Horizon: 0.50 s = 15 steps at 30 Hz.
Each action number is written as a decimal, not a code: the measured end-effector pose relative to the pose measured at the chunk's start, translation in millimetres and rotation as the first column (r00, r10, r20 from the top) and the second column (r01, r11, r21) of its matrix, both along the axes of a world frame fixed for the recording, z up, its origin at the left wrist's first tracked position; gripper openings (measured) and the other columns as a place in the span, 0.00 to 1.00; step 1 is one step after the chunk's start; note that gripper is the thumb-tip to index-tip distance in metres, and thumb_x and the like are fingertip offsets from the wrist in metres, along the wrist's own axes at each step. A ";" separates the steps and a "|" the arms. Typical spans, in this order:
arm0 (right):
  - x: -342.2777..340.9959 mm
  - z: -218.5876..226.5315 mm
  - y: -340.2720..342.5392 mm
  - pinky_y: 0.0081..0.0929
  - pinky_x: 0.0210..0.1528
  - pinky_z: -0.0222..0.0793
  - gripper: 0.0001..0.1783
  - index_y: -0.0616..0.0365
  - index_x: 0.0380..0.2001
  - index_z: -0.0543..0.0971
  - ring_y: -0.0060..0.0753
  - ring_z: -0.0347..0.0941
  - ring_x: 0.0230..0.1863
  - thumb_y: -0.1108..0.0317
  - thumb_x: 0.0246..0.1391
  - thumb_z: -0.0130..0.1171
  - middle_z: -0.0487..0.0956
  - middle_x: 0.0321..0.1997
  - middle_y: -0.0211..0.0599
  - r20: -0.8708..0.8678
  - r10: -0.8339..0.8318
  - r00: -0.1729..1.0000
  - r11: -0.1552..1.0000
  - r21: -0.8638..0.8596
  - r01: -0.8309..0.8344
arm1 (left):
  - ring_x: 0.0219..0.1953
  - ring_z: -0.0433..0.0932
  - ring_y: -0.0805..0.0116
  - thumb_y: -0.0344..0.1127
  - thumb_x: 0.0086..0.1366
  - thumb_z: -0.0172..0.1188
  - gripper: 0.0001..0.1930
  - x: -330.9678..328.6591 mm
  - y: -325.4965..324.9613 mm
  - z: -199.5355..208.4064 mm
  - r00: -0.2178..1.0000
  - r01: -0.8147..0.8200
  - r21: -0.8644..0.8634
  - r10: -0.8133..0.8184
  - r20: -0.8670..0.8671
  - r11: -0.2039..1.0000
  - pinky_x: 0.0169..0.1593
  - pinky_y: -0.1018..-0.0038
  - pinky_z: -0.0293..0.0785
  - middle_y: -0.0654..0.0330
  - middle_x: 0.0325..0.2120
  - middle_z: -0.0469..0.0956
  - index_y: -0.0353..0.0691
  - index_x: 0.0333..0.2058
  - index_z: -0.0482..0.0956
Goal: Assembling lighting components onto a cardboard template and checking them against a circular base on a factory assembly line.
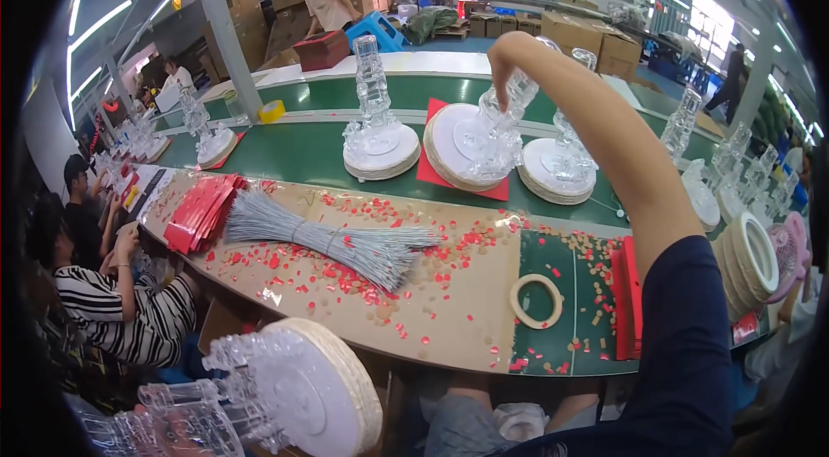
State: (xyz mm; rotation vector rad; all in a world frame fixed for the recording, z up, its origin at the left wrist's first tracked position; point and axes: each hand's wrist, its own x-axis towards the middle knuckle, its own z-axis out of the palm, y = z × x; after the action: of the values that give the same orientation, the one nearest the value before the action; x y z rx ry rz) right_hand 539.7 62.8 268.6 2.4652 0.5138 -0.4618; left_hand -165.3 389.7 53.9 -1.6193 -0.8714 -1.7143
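Note:
At the lower left, a clear plastic tower with a round white base (315,392) lies tilted on its side in front of the table edge. My left hand (160,431) shows blurrily through its clear plastic and grips it; the fingers are mostly hidden. My right arm reaches across the table to the far green strip. There my right hand (508,68) bends down with its fingers around the clear upper part of another tower (466,146). That one leans on its white base over a red sheet (429,170). Similar towers stand on either side, a left one (380,150) and a right one (557,170).
Brown paper (466,284) covers the near table, strewn with red and tan bits. On it lie a bundle of grey wire ties (332,237) and red packets (203,211). A tan ring (535,301) and more red packets (626,301) sit right. Co-workers sit at left (121,301).

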 end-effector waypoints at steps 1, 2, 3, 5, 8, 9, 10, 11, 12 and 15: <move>8.4 -2.2 2.0 0.39 0.60 0.74 0.50 0.44 0.56 0.84 0.47 0.78 0.59 0.33 0.26 0.81 0.82 0.60 0.38 -0.001 -0.006 1.000 1.000 0.007 0.006 | 0.36 0.83 0.56 0.46 0.62 0.70 0.20 -2.4 2.9 -5.2 1.000 -0.010 0.009 0.011 -0.025 1.000 0.42 0.62 0.79 0.52 0.39 0.84 0.34 0.43 0.81; 2.4 -1.2 20.1 0.42 0.60 0.74 0.48 0.45 0.55 0.84 0.46 0.78 0.59 0.34 0.28 0.81 0.81 0.60 0.39 0.148 0.006 0.989 1.000 -0.023 -0.002 | 0.36 0.83 0.56 0.46 0.62 0.70 0.20 -9.9 4.0 -10.9 0.997 -0.044 0.015 0.045 -0.056 0.999 0.42 0.62 0.79 0.52 0.39 0.84 0.34 0.43 0.81; 1.4 -1.8 29.5 0.46 0.60 0.73 0.47 0.46 0.55 0.84 0.46 0.78 0.59 0.35 0.30 0.81 0.81 0.60 0.40 0.296 0.007 0.955 0.999 -0.051 0.009 | 0.36 0.82 0.56 0.45 0.62 0.70 0.20 -13.5 6.2 -14.8 0.994 -0.063 0.021 0.064 -0.084 0.998 0.42 0.63 0.79 0.52 0.39 0.84 0.34 0.42 0.81; 6.6 -2.4 43.8 0.50 0.57 0.73 0.42 0.45 0.53 0.85 0.44 0.79 0.59 0.38 0.33 0.81 0.82 0.59 0.36 0.334 -0.052 0.941 0.986 -0.132 0.101 | 0.36 0.82 0.56 0.45 0.62 0.70 0.20 -20.0 7.2 -22.8 0.985 -0.101 0.029 0.104 -0.140 0.994 0.42 0.63 0.79 0.52 0.39 0.84 0.34 0.42 0.81; 5.9 -14.0 46.4 0.51 0.57 0.71 0.35 0.41 0.49 0.87 0.41 0.77 0.59 0.44 0.33 0.81 0.84 0.54 0.28 0.475 0.293 0.830 0.954 -0.082 -0.290 | 0.35 0.82 0.57 0.45 0.62 0.70 0.20 -26.0 3.5 -32.5 0.962 -0.155 0.036 0.159 -0.222 0.987 0.41 0.64 0.79 0.52 0.38 0.84 0.34 0.42 0.81; 13.4 -18.0 45.8 0.51 0.57 0.71 0.35 0.41 0.49 0.87 0.41 0.77 0.59 0.44 0.33 0.81 0.84 0.54 0.28 0.471 0.292 0.832 0.954 -0.083 -0.288 | 0.35 0.82 0.57 0.45 0.62 0.70 0.20 -26.1 3.0 -34.4 0.953 -0.168 0.041 0.173 -0.249 0.985 0.41 0.64 0.79 0.52 0.38 0.84 0.33 0.42 0.81; 20.6 -20.8 45.0 0.52 0.58 0.70 0.35 0.41 0.49 0.87 0.40 0.74 0.62 0.46 0.33 0.81 0.82 0.56 0.29 0.456 0.344 0.821 0.926 -0.022 -0.376 | 0.35 0.82 0.57 0.44 0.62 0.70 0.20 -25.8 2.2 -36.3 0.944 -0.179 0.046 0.184 -0.275 0.983 0.41 0.64 0.79 0.52 0.38 0.84 0.33 0.42 0.81; 20.8 -22.4 44.2 0.53 0.59 0.70 0.35 0.42 0.48 0.87 0.39 0.71 0.66 0.47 0.32 0.81 0.81 0.58 0.30 0.443 0.394 0.805 0.888 0.043 -0.458 | 0.35 0.82 0.57 0.44 0.62 0.70 0.19 -25.1 2.6 -36.0 0.933 -0.189 0.053 0.196 -0.302 0.981 0.41 0.64 0.79 0.52 0.38 0.84 0.33 0.42 0.81; 19.3 -28.0 42.9 0.54 0.63 0.68 0.32 0.44 0.47 0.87 0.38 0.64 0.71 0.51 0.34 0.80 0.76 0.64 0.31 0.458 0.419 0.784 0.856 0.089 -0.509 | 0.35 0.82 0.57 0.44 0.62 0.70 0.19 -23.4 3.4 -35.9 0.922 -0.195 0.059 0.204 -0.329 0.979 0.41 0.65 0.79 0.52 0.38 0.84 0.33 0.42 0.80; 9.9 -45.3 31.0 0.52 0.67 0.65 0.26 0.42 0.49 0.85 0.40 0.63 0.71 0.55 0.42 0.76 0.72 0.68 0.32 0.621 0.496 0.607 0.702 0.124 -0.701 | 0.34 0.82 0.57 0.44 0.62 0.70 0.19 -9.9 11.1 -36.0 0.893 -0.187 0.069 0.199 -0.404 0.980 0.40 0.65 0.79 0.52 0.38 0.84 0.33 0.42 0.80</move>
State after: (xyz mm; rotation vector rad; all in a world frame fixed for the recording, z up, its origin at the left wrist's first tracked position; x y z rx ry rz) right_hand 549.6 93.8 223.3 2.3647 1.2129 0.6785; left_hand -175.1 400.8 18.0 -1.7230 -0.7635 -1.1825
